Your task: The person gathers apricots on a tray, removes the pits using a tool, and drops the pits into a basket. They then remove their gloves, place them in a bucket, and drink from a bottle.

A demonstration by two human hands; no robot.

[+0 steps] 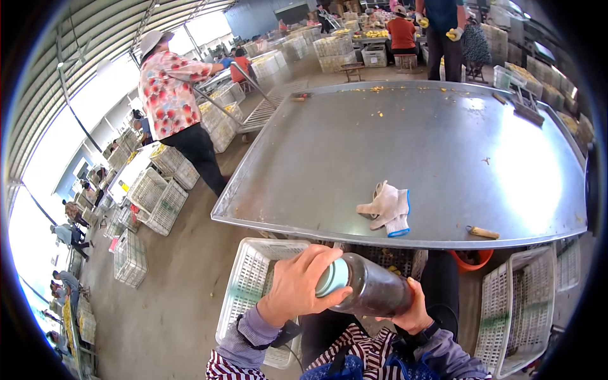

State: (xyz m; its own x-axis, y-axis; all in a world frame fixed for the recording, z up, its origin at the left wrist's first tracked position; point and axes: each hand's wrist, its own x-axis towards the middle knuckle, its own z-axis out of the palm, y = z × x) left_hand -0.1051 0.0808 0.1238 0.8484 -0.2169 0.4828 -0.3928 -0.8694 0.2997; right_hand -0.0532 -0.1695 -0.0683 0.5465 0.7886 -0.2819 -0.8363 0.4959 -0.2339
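Note:
A clear bottle (pixel 377 286) with dark contents lies tilted in front of my body, below the near edge of the metal table. Its pale green lid (pixel 333 277) points to the left. My left hand (pixel 303 282) is closed around the lid, thumb below and fingers above. The base end of the bottle rests in my right hand (pixel 415 310), whose fingers wrap round it from beneath. Beyond the bottle, a pair of work gloves (pixel 387 208) with blue-edged cuffs lies on the table. To their right is a short wooden-handled tool (pixel 483 232).
The metal table (pixel 329 152) has a raised rim and yellow scraps at its far side. White plastic crates (pixel 250 272) stand left and right of my legs (pixel 506 310), near an orange bucket (pixel 474 259). A person in a patterned shirt (pixel 170 95) grips a cart (pixel 269 114) at left.

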